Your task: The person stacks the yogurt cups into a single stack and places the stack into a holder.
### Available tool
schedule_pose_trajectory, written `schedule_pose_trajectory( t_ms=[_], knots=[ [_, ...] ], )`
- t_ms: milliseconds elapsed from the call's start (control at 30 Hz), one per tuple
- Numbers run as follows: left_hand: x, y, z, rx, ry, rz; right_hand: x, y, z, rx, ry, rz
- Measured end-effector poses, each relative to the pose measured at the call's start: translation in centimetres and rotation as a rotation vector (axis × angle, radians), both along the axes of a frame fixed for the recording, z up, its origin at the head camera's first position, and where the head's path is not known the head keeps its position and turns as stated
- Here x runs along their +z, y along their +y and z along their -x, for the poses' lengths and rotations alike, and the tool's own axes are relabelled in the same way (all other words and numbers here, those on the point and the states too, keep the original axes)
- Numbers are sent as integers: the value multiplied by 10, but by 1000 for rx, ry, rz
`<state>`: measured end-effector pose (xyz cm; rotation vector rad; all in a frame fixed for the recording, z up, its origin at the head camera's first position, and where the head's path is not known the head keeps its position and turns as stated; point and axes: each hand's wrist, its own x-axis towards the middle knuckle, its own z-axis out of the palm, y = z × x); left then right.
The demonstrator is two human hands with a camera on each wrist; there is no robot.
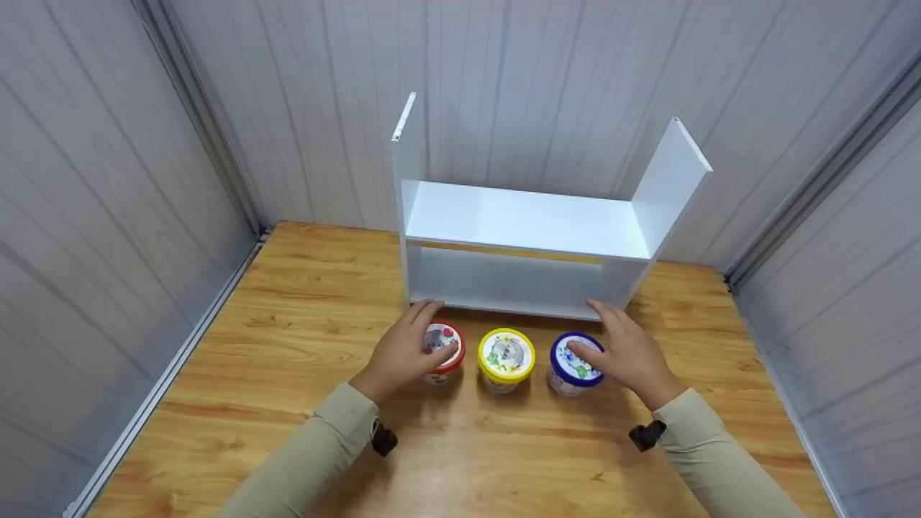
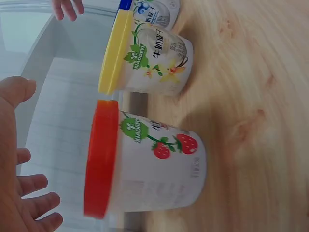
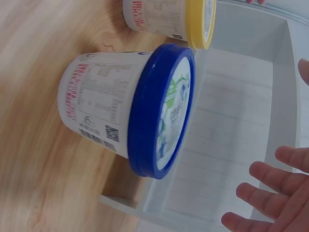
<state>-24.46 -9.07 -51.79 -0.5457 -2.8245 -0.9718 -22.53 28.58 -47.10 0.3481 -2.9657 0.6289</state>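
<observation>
Three lidded tubs stand upright in a row on the wooden table. At the left is the red-lidded tub (image 2: 159, 164) with strawberries printed on it; my left hand (image 1: 404, 352) hovers over it, fingers spread. The yellow-lidded tub (image 1: 506, 357) is in the middle, with neither hand over it. My right hand (image 1: 632, 351) is over the blue-lidded tub (image 3: 116, 101) at the right, its thumb overlapping the lid in the head view. Both wrist views show the fingers extended and apart from the tubs, holding nothing.
Just behind the tubs stands a white two-level shelf unit (image 1: 529, 219) with tall side panels and an open top. Grey panelled walls (image 1: 518, 86) enclose the wooden table (image 1: 288, 345) at the back and both sides. A dark wrist camera sits at each cuff.
</observation>
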Motion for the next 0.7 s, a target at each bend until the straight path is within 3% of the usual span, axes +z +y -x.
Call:
schedule_pose_trajectory(
  t_ms=[700],
  knots=[
    [-45, -13, -7, 44, -28, -305, -32, 11, -6, 26, 129, 202]
  ],
)
